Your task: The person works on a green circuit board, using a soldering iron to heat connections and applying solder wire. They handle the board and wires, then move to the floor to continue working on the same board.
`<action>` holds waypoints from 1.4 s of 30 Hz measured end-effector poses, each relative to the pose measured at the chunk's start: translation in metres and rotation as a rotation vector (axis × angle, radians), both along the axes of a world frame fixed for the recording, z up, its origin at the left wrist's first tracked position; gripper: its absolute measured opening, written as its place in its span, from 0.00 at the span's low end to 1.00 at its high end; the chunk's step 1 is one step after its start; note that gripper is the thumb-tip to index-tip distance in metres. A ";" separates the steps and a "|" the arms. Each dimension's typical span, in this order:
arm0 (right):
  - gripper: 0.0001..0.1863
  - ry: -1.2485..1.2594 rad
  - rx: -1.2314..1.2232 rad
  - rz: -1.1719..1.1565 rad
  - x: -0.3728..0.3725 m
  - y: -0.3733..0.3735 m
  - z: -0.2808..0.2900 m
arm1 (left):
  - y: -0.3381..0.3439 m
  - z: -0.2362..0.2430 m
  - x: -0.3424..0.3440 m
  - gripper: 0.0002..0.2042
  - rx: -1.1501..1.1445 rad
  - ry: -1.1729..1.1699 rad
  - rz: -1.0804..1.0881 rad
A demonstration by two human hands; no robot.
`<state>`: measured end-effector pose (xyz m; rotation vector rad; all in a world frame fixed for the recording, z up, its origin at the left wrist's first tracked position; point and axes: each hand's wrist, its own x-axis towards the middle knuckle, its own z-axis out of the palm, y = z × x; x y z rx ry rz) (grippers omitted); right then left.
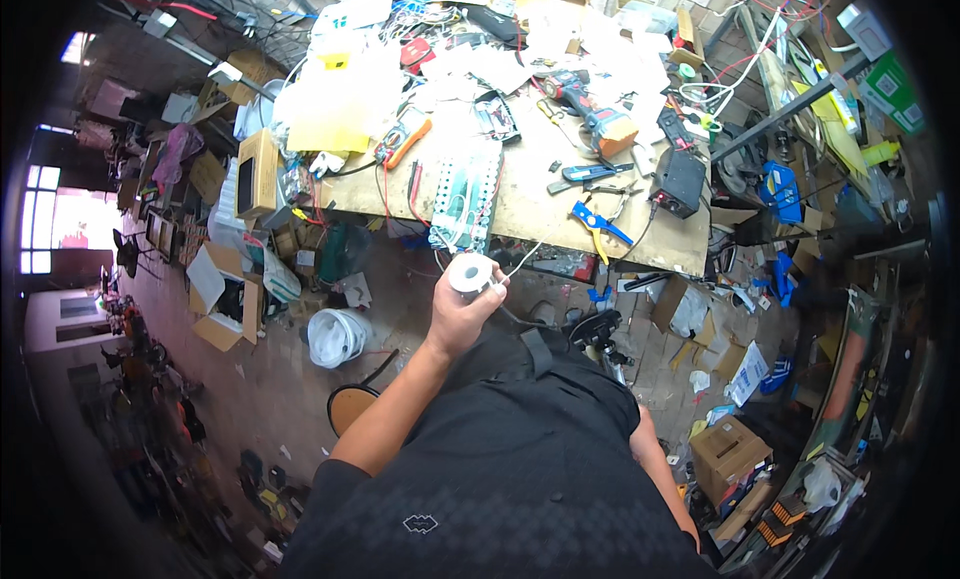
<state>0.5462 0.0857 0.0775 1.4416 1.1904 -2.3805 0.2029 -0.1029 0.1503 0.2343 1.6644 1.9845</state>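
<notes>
My left hand [462, 314] is closed around a white spool [471, 273] with a dark round hole in its middle, held just off the table's front edge. A thin pale strand [524, 259] sticks out to the right beside it; whether it comes off the spool I cannot tell. Right behind the spool lies a green circuit board [466, 204] with pale wires across it, reaching the table edge. Of my right arm only a bare stretch [665, 469] shows at the lower right; its hand is out of view.
On the cluttered wooden table [380, 194] lie an orange multimeter [405, 141], a cordless drill [590, 109], blue-and-yellow pliers [600, 227] and a black box [680, 182] with a red light. Below stand a white bucket [337, 338], a round stool [355, 409] and open cardboard boxes [228, 297].
</notes>
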 end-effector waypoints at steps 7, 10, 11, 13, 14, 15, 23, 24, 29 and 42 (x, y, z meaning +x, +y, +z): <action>0.26 0.258 0.430 0.305 -0.027 -0.049 -0.017 | -0.012 -0.008 -0.013 0.15 -0.039 -0.048 -0.122; 0.27 0.270 0.568 0.376 -0.046 -0.066 -0.032 | -0.012 -0.004 -0.019 0.11 -0.032 -0.005 -0.149; 0.27 0.268 0.599 0.384 -0.050 -0.071 -0.038 | -0.013 -0.005 -0.022 0.10 -0.032 0.006 -0.168; 0.27 0.260 0.648 0.390 -0.056 -0.080 -0.048 | -0.012 0.000 -0.027 0.09 -0.024 0.005 -0.203; 0.27 0.259 0.665 0.400 -0.061 -0.086 -0.053 | -0.016 0.001 -0.030 0.09 -0.021 0.003 -0.205; 0.27 0.253 0.685 0.405 -0.062 -0.090 -0.057 | -0.018 0.000 -0.033 0.10 -0.027 0.006 -0.233; 0.28 0.218 0.816 0.471 -0.052 -0.123 -0.075 | -0.026 -0.014 -0.050 0.11 0.064 -0.059 -0.287; 0.28 0.222 0.830 0.483 -0.049 -0.127 -0.077 | -0.028 -0.015 -0.054 0.11 0.067 -0.065 -0.298; 0.28 0.264 0.913 0.538 -0.012 -0.146 -0.078 | -0.033 -0.023 -0.069 0.12 0.045 -0.047 -0.378; 0.20 -0.333 0.978 0.347 0.023 -0.184 0.118 | -0.033 -0.032 -0.081 0.11 0.046 0.018 -0.458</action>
